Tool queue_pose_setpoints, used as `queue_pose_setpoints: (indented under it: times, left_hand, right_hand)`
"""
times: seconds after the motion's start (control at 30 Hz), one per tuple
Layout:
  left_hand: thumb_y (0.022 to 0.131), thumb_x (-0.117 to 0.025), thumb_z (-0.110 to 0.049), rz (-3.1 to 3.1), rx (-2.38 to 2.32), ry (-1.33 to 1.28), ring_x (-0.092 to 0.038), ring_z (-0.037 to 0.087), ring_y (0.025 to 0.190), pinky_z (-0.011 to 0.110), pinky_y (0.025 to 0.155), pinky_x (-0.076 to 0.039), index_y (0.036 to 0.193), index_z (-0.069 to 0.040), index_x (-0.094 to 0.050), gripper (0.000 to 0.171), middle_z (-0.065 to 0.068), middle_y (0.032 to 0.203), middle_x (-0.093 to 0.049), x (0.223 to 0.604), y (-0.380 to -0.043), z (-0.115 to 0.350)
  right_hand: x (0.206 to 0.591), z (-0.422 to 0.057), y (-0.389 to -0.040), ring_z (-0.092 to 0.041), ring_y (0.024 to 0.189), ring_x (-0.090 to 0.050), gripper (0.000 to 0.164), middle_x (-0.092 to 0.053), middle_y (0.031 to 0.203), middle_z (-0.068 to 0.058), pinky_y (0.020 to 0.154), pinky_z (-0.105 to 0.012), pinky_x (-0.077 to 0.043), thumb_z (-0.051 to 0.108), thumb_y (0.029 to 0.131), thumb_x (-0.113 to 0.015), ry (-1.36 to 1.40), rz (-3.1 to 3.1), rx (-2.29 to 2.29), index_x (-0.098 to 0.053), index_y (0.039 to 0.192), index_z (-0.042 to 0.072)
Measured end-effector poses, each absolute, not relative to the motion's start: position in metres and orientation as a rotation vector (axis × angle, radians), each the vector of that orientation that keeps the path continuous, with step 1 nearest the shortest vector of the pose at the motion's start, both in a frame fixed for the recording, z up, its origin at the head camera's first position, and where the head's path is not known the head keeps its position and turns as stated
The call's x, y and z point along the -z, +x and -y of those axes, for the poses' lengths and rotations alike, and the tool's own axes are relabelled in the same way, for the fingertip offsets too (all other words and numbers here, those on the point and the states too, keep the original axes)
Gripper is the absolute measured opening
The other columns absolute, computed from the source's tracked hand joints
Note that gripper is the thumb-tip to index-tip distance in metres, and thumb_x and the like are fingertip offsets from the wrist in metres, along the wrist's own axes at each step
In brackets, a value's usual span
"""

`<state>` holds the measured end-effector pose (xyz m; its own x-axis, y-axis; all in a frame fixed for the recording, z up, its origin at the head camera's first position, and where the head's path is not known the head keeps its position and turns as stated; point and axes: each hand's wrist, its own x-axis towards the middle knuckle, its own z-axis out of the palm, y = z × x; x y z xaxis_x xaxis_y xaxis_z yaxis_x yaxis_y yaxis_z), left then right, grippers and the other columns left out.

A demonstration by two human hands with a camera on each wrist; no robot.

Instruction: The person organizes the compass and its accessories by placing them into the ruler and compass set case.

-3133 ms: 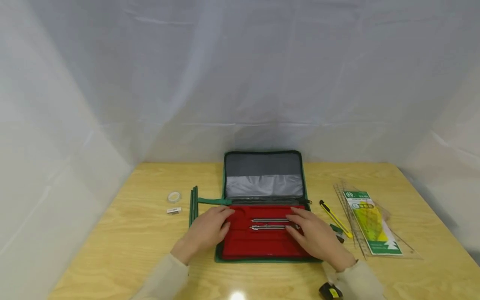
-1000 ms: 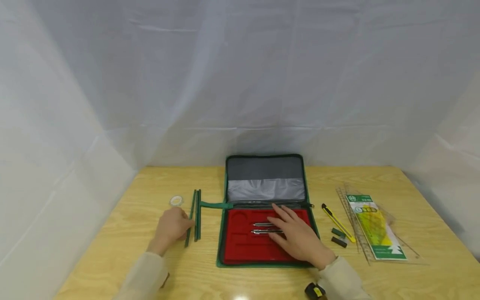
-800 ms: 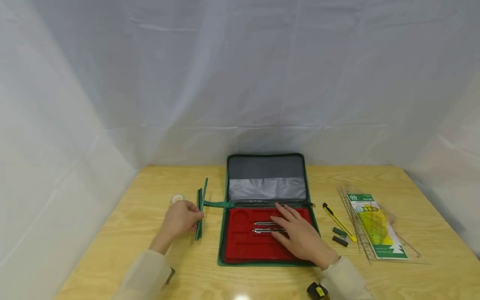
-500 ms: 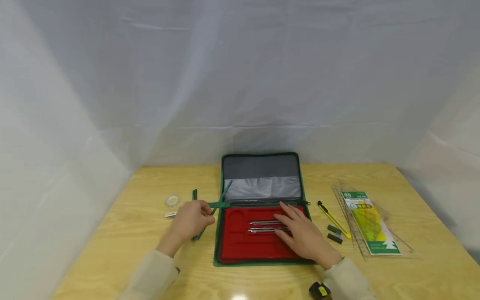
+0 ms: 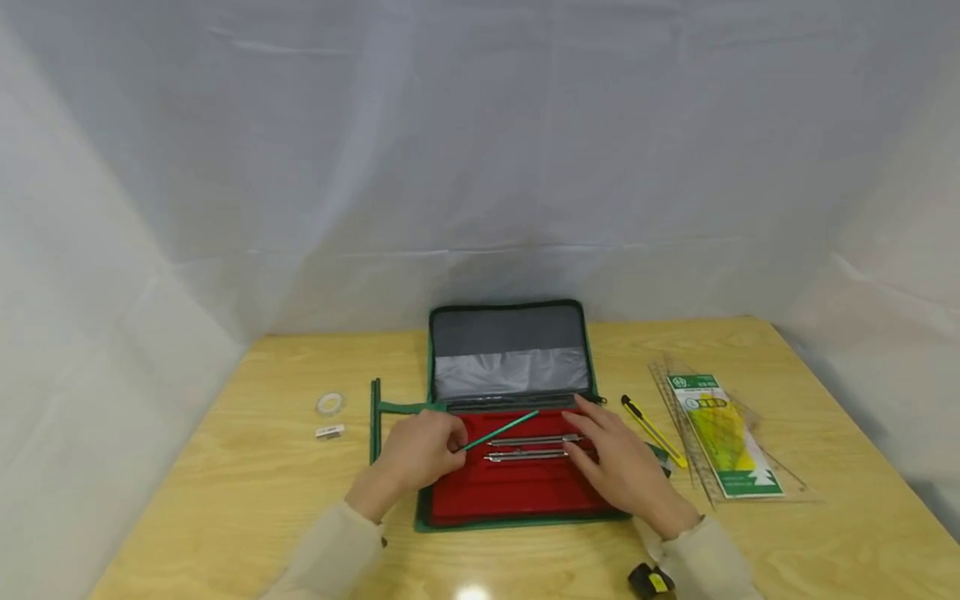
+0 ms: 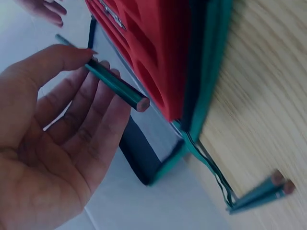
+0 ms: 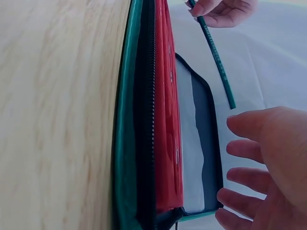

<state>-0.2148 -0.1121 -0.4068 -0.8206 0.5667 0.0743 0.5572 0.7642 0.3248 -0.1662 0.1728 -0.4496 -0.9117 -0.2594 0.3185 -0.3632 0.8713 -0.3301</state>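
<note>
My left hand (image 5: pixel 420 450) pinches a green pencil (image 5: pixel 501 430) between thumb and fingers, over the left part of an open zip case (image 5: pixel 517 498) with a red moulded insert. In the left wrist view the pencil (image 6: pixel 115 85) lies across the fingertips, its flat end toward the camera. My right hand (image 5: pixel 618 454), fingers spread and holding nothing, hovers at the right side of the insert. Two slim metal drawing instruments (image 5: pixel 528 455) lie in the insert near its fingertips; their right ends are partly hidden. In the right wrist view the right hand (image 6: pixel 48 9) is apart from the pencil.
Two more green pencils (image 5: pixel 374 421) lie left of the case by its green strap (image 5: pixel 405 408). Further left are a tape roll (image 5: pixel 329 404) and an eraser (image 5: pixel 330 432). On the right lie a yellow cutter (image 5: pixel 654 432) and set squares with a packet (image 5: pixel 723 437). A black-yellow object (image 5: pixel 651 581) sits in front.
My left hand has picked one green pencil from the group on the left and carried it rightward over the case, tilting it. My right hand has stayed over the insert's right side.
</note>
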Motion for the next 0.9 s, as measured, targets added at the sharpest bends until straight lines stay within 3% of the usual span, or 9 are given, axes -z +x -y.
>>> queue_pose_setpoints:
  times: [0.33,0.63,0.9]
  left_hand:
    - [0.081,-0.073,-0.015,-2.800,-0.497,1.144,-0.049,0.004,0.059,0.025,0.049,-0.041,0.083,-0.014,-0.073,0.002,-0.010,0.072,-0.061,0.408,-0.202,0.087]
    - [0.082,-0.074,-0.018,-2.714,-0.395,1.229,-0.051,0.003,0.059,0.023,0.050,-0.042,0.083,-0.019,-0.074,0.001,-0.013,0.075,-0.064,0.414,-0.199,0.069]
    - [0.081,-0.074,-0.015,-2.709,-0.355,1.311,-0.043,0.002,0.051,0.022,0.044,-0.036,0.068,-0.024,-0.067,0.018,-0.017,0.063,-0.055,0.425,-0.199,0.068]
  right_hand:
    - [0.447,-0.178,-0.157,-0.030,0.125,-0.046,0.040,-0.045,0.143,-0.012,0.096,-0.049,-0.042,0.028,0.092,-0.065,0.463,2.756,-0.586,-0.061,0.127,0.009]
    - [0.449,-0.183,-0.150,-0.029,0.124,-0.048,0.035,-0.046,0.142,-0.009,0.095,-0.048,-0.043,0.026,0.091,-0.067,0.436,2.785,-0.596,-0.065,0.122,0.010]
    - [0.454,-0.188,-0.146,-0.029,0.124,-0.047,0.033,-0.045,0.143,-0.009,0.094,-0.048,-0.044,0.027,0.092,-0.065,0.418,2.832,-0.598,-0.066,0.122,0.013]
